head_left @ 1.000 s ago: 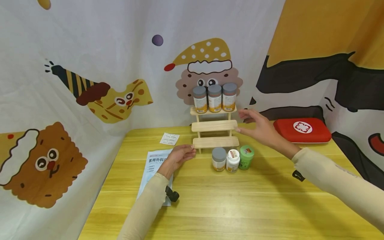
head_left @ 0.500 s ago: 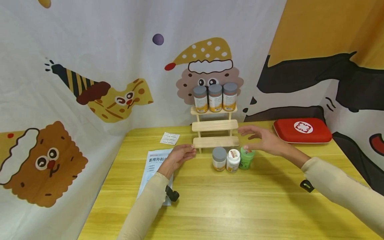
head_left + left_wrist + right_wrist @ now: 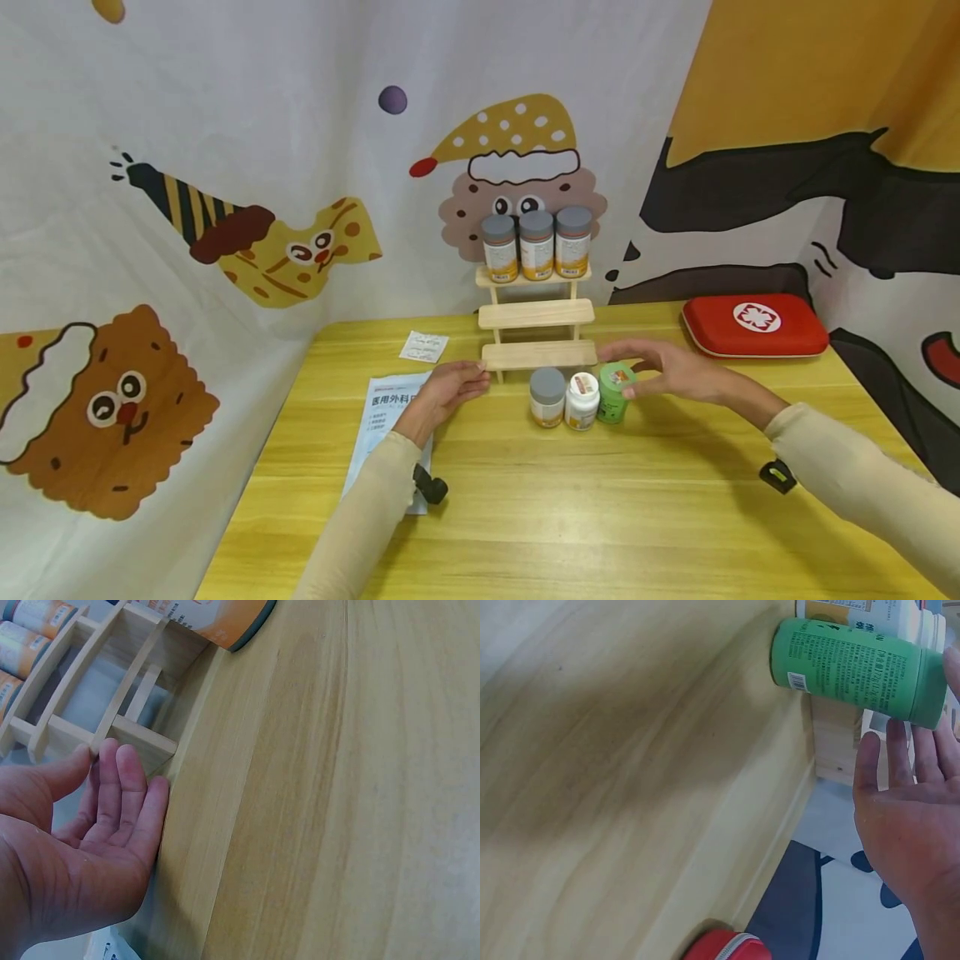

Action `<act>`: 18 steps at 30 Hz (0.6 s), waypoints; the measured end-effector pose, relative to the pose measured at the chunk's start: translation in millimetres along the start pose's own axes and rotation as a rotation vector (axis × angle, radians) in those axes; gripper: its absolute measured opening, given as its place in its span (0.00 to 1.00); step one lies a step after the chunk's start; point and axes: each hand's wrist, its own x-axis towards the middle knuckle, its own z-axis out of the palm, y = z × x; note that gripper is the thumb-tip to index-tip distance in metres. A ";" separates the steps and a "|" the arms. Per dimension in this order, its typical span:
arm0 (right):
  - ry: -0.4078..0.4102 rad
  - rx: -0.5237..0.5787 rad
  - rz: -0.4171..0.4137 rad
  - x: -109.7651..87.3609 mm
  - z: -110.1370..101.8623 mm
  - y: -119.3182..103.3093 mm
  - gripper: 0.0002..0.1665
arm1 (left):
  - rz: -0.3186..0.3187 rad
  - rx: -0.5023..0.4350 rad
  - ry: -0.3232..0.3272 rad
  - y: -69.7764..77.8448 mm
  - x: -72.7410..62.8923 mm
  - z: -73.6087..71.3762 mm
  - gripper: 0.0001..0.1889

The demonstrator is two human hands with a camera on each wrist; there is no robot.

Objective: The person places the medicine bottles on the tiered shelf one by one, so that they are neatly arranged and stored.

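Observation:
A three-step wooden display rack (image 3: 537, 314) stands on the table, three grey-capped pill bottles (image 3: 536, 250) on its top step. My left hand (image 3: 448, 392) pinches the left end of the lowest step between thumb and fingers; the left wrist view shows the fingertips at the rack's end (image 3: 142, 735). Before the rack, a grey-capped bottle (image 3: 547, 408), a white bottle (image 3: 582, 408) and a green bottle (image 3: 612, 406) stand in a row. My right hand (image 3: 667, 371) is at the green bottle's cap, thumb in front, fingers extended behind. In the right wrist view, the green bottle (image 3: 844, 671) stays upright on the table.
A red zipped case (image 3: 756, 327) lies at the back right. Left of the rack are a small white packet (image 3: 423, 347) and a blue-white mask packet (image 3: 382, 425), partly under my left arm. A printed curtain (image 3: 285, 100) hangs behind the table (image 3: 570, 517).
My right hand has come down from beside the rack's middle step to the green bottle's cap. My left hand has stayed at the rack, and the bottles have not moved.

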 end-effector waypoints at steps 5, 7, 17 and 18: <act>-0.021 0.027 0.018 -1.4 2.6 2.1 0.40 | -0.002 0.000 -0.001 -0.4 0.3 -0.7 0.18; -0.027 0.036 0.029 -1.7 3.2 2.5 0.39 | 0.003 0.003 -0.004 -0.6 0.1 -0.7 0.18; -0.042 0.092 0.045 -1.4 5.2 5.9 0.36 | 0.007 -0.010 -0.011 -0.6 -0.6 -1.0 0.19; -0.039 0.094 0.044 -1.5 5.3 6.3 0.36 | 0.009 -0.012 -0.015 -0.6 -0.4 -1.2 0.19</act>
